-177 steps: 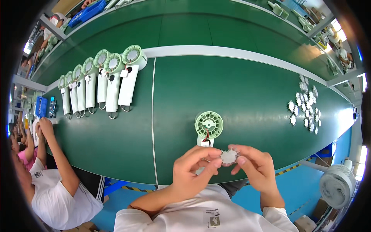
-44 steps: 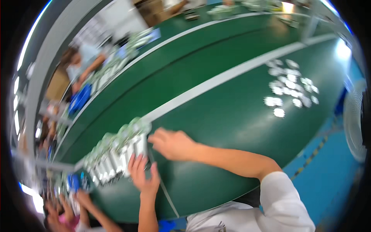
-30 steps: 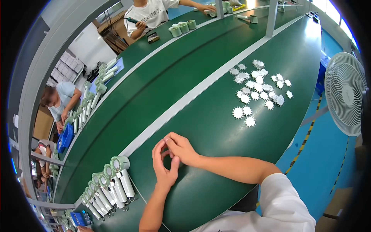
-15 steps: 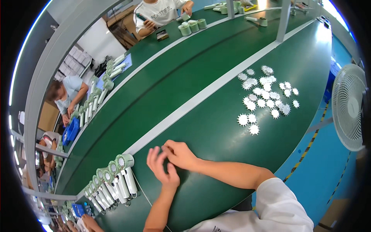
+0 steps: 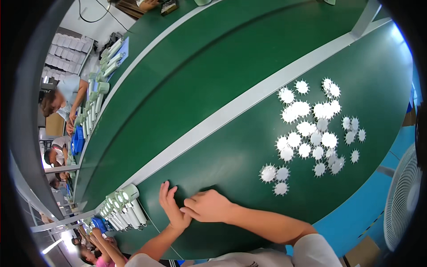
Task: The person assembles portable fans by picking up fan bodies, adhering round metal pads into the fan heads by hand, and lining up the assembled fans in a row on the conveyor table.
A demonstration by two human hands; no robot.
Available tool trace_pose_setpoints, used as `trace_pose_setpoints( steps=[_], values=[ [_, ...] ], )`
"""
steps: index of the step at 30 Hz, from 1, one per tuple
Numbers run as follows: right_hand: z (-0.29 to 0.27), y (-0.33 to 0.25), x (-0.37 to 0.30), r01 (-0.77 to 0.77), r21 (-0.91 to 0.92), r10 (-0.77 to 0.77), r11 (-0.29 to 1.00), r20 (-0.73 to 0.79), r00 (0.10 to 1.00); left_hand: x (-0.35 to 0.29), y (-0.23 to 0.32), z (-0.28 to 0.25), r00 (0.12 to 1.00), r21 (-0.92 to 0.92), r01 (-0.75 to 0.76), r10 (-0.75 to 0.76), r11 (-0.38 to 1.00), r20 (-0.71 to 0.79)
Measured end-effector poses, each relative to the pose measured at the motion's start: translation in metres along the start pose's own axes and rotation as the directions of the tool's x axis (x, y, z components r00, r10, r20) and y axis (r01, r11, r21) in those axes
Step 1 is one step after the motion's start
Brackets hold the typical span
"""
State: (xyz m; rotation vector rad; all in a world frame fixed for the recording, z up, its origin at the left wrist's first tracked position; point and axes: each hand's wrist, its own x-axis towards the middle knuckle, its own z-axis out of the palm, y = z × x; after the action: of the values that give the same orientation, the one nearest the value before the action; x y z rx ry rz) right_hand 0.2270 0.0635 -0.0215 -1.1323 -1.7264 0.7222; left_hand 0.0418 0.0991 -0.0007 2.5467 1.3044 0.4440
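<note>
Over the near part of the green work table (image 5: 222, 160), my two hands meet. My left hand (image 5: 174, 211) has its fingers stretched out and apart, and no object shows in it. My right hand (image 5: 210, 206) is closed, its bent fingertips against the thumb side of my left palm; whatever they may pinch is hidden. Left of my hands stands a row of pale green and white handheld devices with round heads (image 5: 130, 192). Right and farther off lie many white spiky discs (image 5: 296, 111), some overlapping, with a few set apart nearer me (image 5: 280, 188).
A grey rail (image 5: 213, 124) divides my table from a green conveyor belt (image 5: 178, 84). A post (image 5: 365, 20) rises at the far right. Beyond the belt a person (image 5: 64, 100) works beside a blue bin (image 5: 78, 139). A white fan (image 5: 402, 196) stands at the right.
My view has tilted and shifted toward the table. My right hand has come down from my left fingers to the thumb side of the left palm. The discs lie as before.
</note>
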Motion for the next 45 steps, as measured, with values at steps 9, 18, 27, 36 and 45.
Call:
trace_pose_setpoints(
  steps=[9,18,27,36,45],
  values=[
    [-0.001,-0.009,0.003,-0.16,0.202,0.18,0.966,-0.082,0.98,-0.001,-0.002,-0.001,1.0,0.081,0.009,-0.01,0.997,0.01],
    [-0.005,-0.01,0.007,-0.202,0.22,0.23,0.954,-0.109,0.967,-0.012,-0.011,0.004,0.998,0.081,0.042,-0.045,0.996,0.033],
    [0.004,-0.005,0.002,-0.205,0.318,0.25,0.926,-0.106,0.962,0.002,-0.021,-0.006,1.0,0.18,0.011,-0.01,0.984,-0.009],
    [-0.016,-0.014,0.014,-0.287,0.318,0.31,0.904,-0.024,0.95,0.459,0.014,0.002,0.867,0.306,-0.468,0.498,0.829,-0.023],
    [-0.012,-0.01,0.006,-0.32,0.395,0.32,0.861,0.068,0.945,0.744,0.088,0.103,0.928,0.39,-0.347,0.373,0.853,0.01]
  ],
)
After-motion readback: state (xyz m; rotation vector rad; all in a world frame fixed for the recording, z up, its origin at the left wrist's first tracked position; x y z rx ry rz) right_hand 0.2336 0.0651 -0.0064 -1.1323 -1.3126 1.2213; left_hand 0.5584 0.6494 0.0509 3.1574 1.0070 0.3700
